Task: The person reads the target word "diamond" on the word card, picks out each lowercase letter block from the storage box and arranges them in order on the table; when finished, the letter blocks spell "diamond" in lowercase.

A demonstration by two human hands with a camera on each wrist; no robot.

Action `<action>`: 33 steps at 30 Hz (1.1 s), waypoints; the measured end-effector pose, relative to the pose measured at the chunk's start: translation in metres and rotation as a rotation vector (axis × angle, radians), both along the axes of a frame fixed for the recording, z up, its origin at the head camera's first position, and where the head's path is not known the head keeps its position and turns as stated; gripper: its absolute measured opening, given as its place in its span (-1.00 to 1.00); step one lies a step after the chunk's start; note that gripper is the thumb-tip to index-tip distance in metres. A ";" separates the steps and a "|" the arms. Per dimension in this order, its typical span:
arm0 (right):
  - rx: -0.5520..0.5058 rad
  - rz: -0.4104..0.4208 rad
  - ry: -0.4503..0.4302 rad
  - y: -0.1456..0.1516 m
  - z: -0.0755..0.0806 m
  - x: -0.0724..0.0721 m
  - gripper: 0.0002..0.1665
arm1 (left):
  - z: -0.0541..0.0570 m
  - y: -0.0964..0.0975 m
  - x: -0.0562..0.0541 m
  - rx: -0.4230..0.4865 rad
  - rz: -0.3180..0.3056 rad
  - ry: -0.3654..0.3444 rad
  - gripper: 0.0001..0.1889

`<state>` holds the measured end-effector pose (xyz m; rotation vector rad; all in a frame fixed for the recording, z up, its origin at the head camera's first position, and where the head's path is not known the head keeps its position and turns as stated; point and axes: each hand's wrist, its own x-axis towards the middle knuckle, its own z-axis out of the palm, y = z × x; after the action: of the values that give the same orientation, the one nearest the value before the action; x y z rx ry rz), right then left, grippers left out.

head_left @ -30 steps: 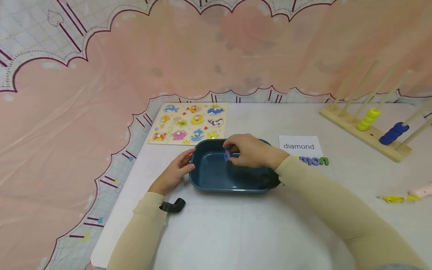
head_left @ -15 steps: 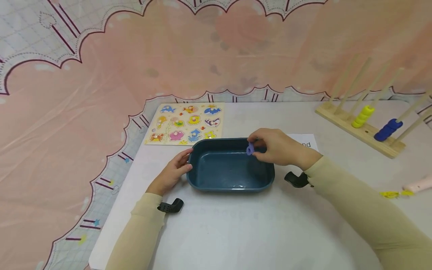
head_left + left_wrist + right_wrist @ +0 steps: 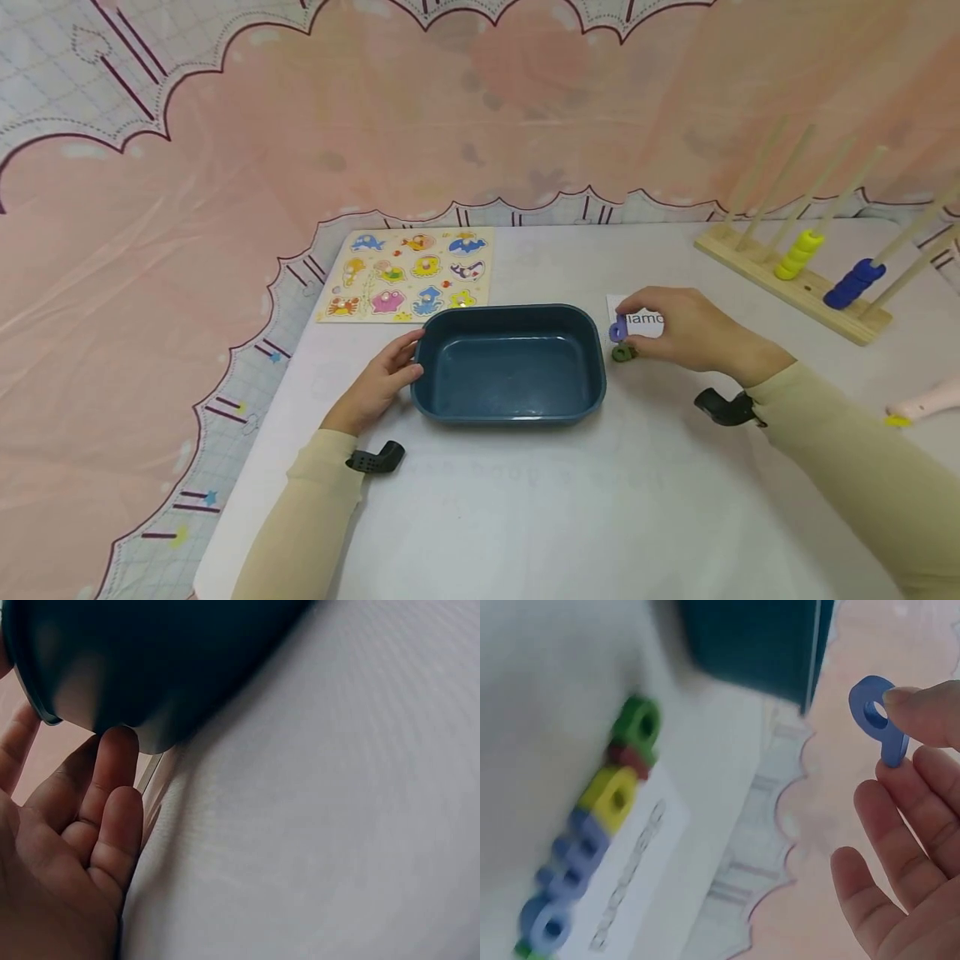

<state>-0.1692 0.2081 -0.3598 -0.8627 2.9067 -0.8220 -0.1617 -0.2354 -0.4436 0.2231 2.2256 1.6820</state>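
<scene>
My right hand (image 3: 686,329) pinches a small purple-blue letter (image 3: 868,709) with a round hole and a short stem, like a "d", between thumb and fingertips. It hangs over the white word card (image 3: 645,318), near a green letter (image 3: 622,353). In the right wrist view, a row beside the card also holds a red letter (image 3: 628,759), a yellow letter (image 3: 604,796), a purple "m" (image 3: 574,862) and a blue "o" (image 3: 536,922). My left hand (image 3: 375,383) rests its fingers and thumb against the left outer side of a dark blue plastic tub (image 3: 517,412); nothing lies inside.
Behind the tub lies a wooden sea-animal puzzle board (image 3: 408,279). A wooden abacus stand (image 3: 795,283) with yellow and blue beads stands at the back right. Something pale pink (image 3: 926,404) with a yellow part lies at the right edge. A patterned pink curtain (image 3: 450,117) hangs behind.
My right hand has moved right, out from over the tub to the card, carrying the purple-blue letter. The left hand stays at the tub's side. The view has shifted slightly.
</scene>
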 end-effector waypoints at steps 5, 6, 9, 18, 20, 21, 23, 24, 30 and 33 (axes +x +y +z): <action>0.027 -0.058 0.000 0.022 -0.005 0.003 -0.57 | -0.001 -0.001 0.001 -0.027 -0.005 0.008 -0.32; 0.031 -0.068 -0.003 0.025 -0.007 0.003 -0.56 | -0.001 -0.001 0.001 -0.027 -0.004 0.007 -0.32; 0.047 -0.104 -0.023 0.036 -0.011 0.003 -0.54 | -0.001 -0.001 0.001 -0.014 -0.004 0.006 -0.32; 0.092 -0.200 -0.142 0.065 -0.023 0.006 -0.50 | -0.001 0.000 0.001 -0.033 -0.003 0.015 -0.32; 0.103 -0.206 -0.147 0.071 -0.027 0.007 -0.49 | -0.001 -0.001 0.001 -0.034 -0.005 0.018 -0.32; 0.104 -0.210 -0.152 0.074 -0.029 0.007 -0.48 | -0.001 -0.001 0.001 -0.031 -0.003 0.017 -0.32; 0.108 -0.218 -0.162 0.078 -0.031 0.008 -0.48 | -0.001 -0.001 0.001 -0.025 0.000 0.014 -0.33; 0.108 -0.220 -0.166 0.080 -0.032 0.008 -0.48 | -0.001 -0.001 0.001 -0.020 0.000 0.012 -0.33; 0.110 -0.243 -0.194 0.090 -0.037 0.010 -0.47 | -0.002 -0.001 0.001 0.005 0.005 0.002 -0.35; 0.117 -0.265 -0.218 0.097 -0.039 0.010 -0.46 | -0.002 0.000 0.001 0.011 0.003 0.005 -0.35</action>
<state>-0.1589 0.3049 -0.3985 -0.3571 2.8727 -0.6966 -0.1609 -0.2354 -0.4457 0.2266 2.2221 1.6972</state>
